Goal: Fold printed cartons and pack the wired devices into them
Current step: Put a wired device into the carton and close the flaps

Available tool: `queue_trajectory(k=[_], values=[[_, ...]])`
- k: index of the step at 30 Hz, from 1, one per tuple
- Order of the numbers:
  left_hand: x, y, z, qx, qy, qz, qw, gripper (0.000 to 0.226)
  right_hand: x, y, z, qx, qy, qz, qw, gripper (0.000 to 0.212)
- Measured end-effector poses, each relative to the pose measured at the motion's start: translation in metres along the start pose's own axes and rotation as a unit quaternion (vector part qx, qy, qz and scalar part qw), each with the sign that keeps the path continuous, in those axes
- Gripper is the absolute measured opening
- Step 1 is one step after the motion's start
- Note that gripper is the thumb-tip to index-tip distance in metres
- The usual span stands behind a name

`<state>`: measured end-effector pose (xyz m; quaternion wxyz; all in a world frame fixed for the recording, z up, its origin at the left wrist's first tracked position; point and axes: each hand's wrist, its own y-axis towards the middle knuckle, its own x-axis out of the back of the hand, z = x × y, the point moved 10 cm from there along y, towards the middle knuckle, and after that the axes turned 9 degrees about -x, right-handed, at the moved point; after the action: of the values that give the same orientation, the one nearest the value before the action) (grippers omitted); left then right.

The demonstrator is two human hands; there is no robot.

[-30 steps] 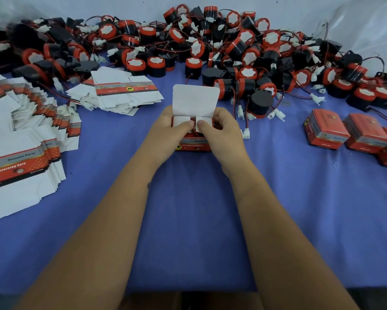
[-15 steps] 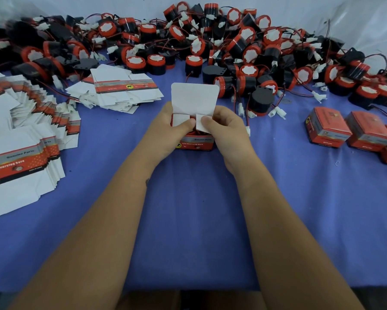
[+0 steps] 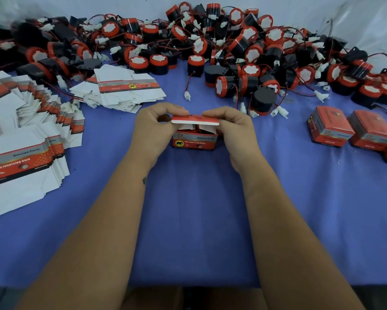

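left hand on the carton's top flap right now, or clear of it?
Touching. The head view shows the left hand pinching the left end of the top flap, fingertips on its red face, folding it over the carton.

light: even, soft | shadows: faint | edges: wide-angle warp, blurry corners

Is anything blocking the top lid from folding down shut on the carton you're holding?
Nothing visible. The lid hangs over the carton, both side flaps folded inward beneath it, left hand and right hand pinching its ends.
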<state>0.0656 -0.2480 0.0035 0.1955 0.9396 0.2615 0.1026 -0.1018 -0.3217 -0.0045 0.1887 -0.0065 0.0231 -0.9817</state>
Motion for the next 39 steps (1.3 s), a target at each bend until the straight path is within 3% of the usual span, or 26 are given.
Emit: queue_trajectory(k=[3, 5, 10, 15, 18, 24, 31, 39], values=[[-0.003, -0.001, 0.009, 0.068, -0.105, 0.024, 0.992, 0.028, 0.002, 0.002, -0.007, -0.044, 0.027, 0.009, 0.999, 0.028], [-0.007, -0.004, 0.012, 0.086, -0.082, 0.057, 0.991, 0.019, 0.001, 0.002, -0.010, -0.057, 0.003, 0.022, 0.998, 0.021], [-0.016, -0.007, -0.004, -0.020, 0.075, 0.114, 0.990, 0.027, -0.009, -0.003, -0.007, -0.003, -0.123, 0.074, 0.990, 0.047], [-0.017, -0.010, 0.002, -0.003, 0.045, 0.164, 0.985, 0.039, -0.007, -0.005, -0.005, 0.006, -0.153, 0.083, 0.985, 0.054], [-0.020, -0.010, 0.002, -0.016, 0.058, 0.191, 0.980, 0.044, -0.003, -0.004, -0.002, 0.028, -0.181, 0.043, 0.982, 0.053], [-0.020, -0.005, -0.007, -0.066, 0.128, 0.168, 0.975, 0.035, 0.001, -0.001, 0.002, 0.057, -0.203, 0.004, 0.977, 0.045], [-0.021, -0.006, -0.007, -0.040, 0.026, 0.143, 0.988, 0.030, -0.003, -0.008, 0.012, 0.093, -0.165, -0.001, 0.982, 0.032], [-0.001, 0.000, 0.003, -0.018, -0.067, 0.028, 0.997, 0.032, -0.004, -0.010, 0.014, 0.093, -0.124, -0.012, 0.988, 0.023]])
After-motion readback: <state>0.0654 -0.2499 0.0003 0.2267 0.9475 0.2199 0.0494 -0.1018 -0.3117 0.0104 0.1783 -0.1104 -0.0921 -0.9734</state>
